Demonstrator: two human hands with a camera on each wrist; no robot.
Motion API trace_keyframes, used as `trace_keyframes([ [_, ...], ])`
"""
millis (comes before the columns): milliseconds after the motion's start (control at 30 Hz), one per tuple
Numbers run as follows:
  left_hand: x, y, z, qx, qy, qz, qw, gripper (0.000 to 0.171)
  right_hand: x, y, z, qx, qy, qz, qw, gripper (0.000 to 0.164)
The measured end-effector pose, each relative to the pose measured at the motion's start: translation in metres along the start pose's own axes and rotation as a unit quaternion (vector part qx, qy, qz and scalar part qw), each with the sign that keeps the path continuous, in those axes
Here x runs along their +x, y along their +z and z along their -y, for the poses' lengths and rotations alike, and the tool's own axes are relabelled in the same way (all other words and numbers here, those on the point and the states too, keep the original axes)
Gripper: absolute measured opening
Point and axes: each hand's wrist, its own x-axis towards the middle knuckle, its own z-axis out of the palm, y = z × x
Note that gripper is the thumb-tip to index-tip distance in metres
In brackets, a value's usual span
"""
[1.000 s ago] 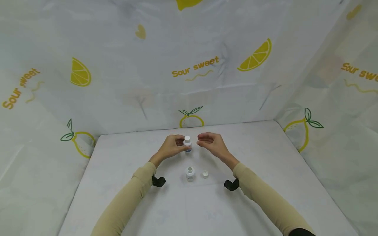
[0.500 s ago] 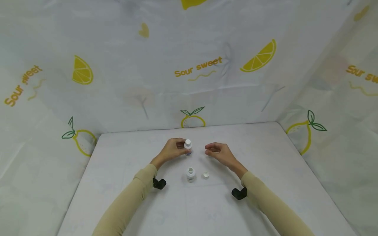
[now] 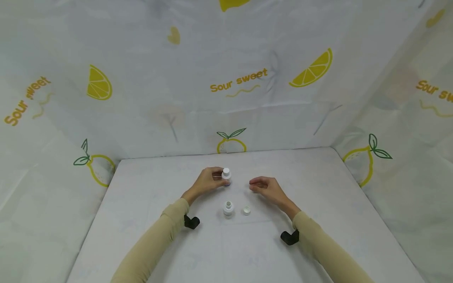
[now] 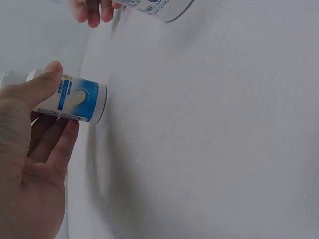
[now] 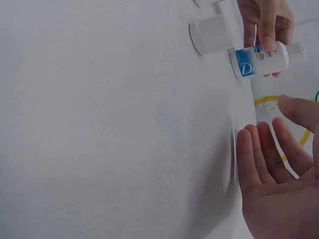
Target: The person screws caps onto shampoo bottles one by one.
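Toward the back of the table, my left hand [image 3: 207, 181] grips a small white pill bottle [image 3: 226, 177] between thumb and fingers. This bottle is upright with its white cap on, and a blue label [image 4: 82, 99] shows below the thumb in the left wrist view. Its base is at or very near the tabletop. My right hand [image 3: 268, 189] is off to the right with relaxed fingers and nothing in them. A second white bottle [image 3: 228, 210], uncapped, stands nearer to me. Beside it on the right lies a loose white cap [image 3: 246, 211].
The table [image 3: 170, 251] has a white cover. Pale curtains [image 3: 191, 118] with lemon prints hang behind it and at both sides. A black camera mount sits at each wrist, the left mount [image 3: 192, 222] and the right mount [image 3: 290, 237].
My right hand has moved away from the capped bottle, to the right and nearer to me. The left hand has kept hold of the bottle and come slightly nearer.
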Motion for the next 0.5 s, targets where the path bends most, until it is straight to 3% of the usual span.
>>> trace_keyframes([
  [200,-0.011,-0.003,0.0,0.016,-0.007,-0.012,0.9998,0.062,-0.01,0.0,-0.005,0.003,0.001,0.016,1.0,0.033],
  [367,-0.035,-0.019,0.004,0.018,0.002,-0.031,0.9994,0.058,-0.022,-0.003,-0.01,-0.014,-0.018,0.057,0.998,0.03],
  [500,-0.06,-0.029,0.007,0.001,0.009,0.002,1.0,0.045,-0.032,-0.004,-0.012,-0.024,-0.06,0.106,0.992,0.027],
])
